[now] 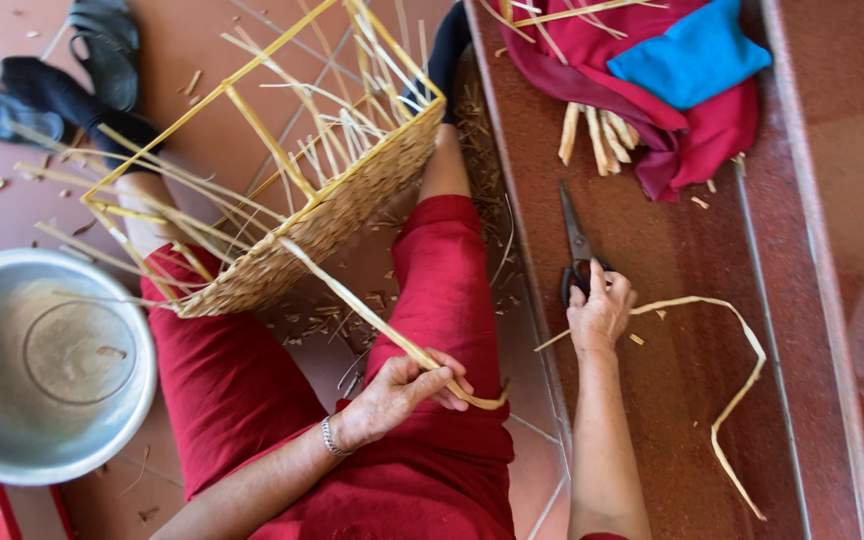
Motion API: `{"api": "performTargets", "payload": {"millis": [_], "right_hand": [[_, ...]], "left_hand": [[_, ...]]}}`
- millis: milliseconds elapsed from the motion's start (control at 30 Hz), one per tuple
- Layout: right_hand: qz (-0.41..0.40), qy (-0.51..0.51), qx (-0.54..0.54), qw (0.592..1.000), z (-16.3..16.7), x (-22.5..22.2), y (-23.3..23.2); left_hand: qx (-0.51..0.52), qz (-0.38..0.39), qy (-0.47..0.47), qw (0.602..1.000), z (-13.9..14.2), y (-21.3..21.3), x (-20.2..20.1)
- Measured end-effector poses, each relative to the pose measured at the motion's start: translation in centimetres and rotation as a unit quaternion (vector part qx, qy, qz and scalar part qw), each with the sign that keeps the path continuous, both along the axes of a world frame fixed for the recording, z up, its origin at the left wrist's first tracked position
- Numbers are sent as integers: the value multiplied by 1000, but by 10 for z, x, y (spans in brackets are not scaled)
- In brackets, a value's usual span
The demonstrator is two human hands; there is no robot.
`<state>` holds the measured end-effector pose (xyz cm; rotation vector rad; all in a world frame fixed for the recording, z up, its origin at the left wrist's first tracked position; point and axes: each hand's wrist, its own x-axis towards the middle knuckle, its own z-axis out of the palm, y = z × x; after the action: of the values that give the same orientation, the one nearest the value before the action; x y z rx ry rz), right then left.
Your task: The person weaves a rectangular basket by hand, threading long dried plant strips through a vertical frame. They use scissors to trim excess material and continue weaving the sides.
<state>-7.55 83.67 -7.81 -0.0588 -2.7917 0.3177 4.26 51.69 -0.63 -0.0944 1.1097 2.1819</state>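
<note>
Under you runs a reddish tiled floor (12,200) strewn with straw scraps, and on it sit a round metal basin (47,365) at the lower left and 2 dark sandals (102,40) at the top left. To your right rises a dark red ledge (672,380) — on it lie black-handled scissors (577,255), a loose curling straw strip (742,390), a short bundle of cut straw pieces (597,135) and a crumpled red cloth (682,130) with a blue cloth (687,55) on top.
</note>
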Motion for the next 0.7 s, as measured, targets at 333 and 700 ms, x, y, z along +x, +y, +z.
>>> {"api": "performTargets", "payload": {"millis": [333, 700], "right_hand": [[291, -395, -550, 676, 104, 51, -135], [302, -318, -683, 584, 138, 90, -116]], "left_hand": [[-60, -123, 42, 990, 3, 4, 11], [-321, -76, 227, 916, 27, -126, 8]]}}
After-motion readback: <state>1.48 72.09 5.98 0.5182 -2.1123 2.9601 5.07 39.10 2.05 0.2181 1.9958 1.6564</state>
